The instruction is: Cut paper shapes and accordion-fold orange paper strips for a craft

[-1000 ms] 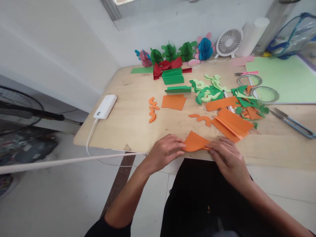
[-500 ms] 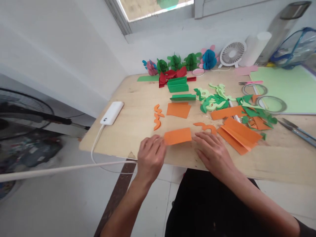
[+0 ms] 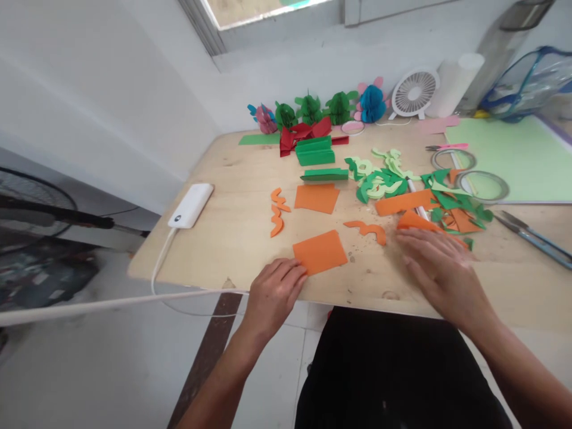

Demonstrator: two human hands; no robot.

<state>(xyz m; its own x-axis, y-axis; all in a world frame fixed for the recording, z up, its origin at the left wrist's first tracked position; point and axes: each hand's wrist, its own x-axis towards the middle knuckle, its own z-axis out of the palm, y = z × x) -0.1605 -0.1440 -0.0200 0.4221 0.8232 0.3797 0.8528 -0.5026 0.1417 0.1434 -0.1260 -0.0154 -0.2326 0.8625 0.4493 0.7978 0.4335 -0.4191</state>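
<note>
On the wooden table near its front edge lies a small orange sheet of paper. Its lower left corner is at the fingertips of my left hand, whose fingers are bent and close together on that corner. Farther right, my right hand reaches over a folded orange paper, fingers stretched out and partly covering it; how firmly they touch it is hidden. Between the hands is a wavy orange cut-out. More wavy orange strips and another orange sheet lie behind the left hand.
Green folded papers, red paper pieces and a pile of green cut-outs lie farther back. Scissors-like snips and tape rolls are at right. A white power bank with a cable sits left; a small fan stands behind.
My right hand has left the small orange sheet and moved right to the folded orange paper. The small sheet now lies flatter on the table, with my left hand still at its corner.
</note>
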